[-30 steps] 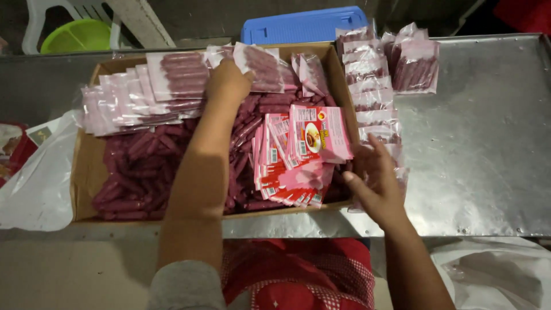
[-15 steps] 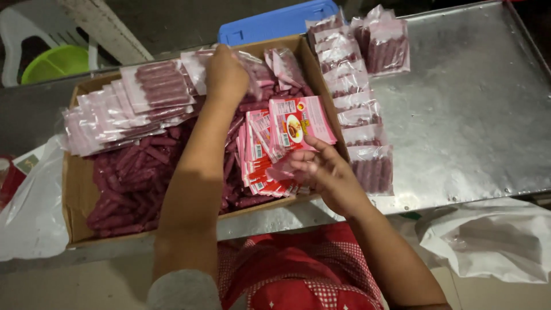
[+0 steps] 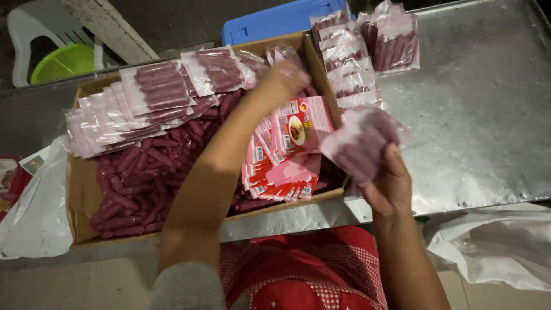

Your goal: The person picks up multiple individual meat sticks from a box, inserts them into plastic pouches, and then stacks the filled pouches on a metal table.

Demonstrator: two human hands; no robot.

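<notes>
Head view. The right hand grasps a clear packet of dark red sausages from below, fingers closed round its lower edge, holding it above the near right corner of the cardboard box and over the edge of the steel bench. The left hand, blurred, reaches across to the far side of the box among the filled packets; whether it is clenched on anything cannot be told. Below the left forearm lie loose sausages; between the two hands stands a fan of red printed labels. Beyond the right hand a row of finished packets runs along the bench. Judged good practice: support the packet flat from beneath, keep the sausages level inside, and avoid creasing the open film edge.
</notes>
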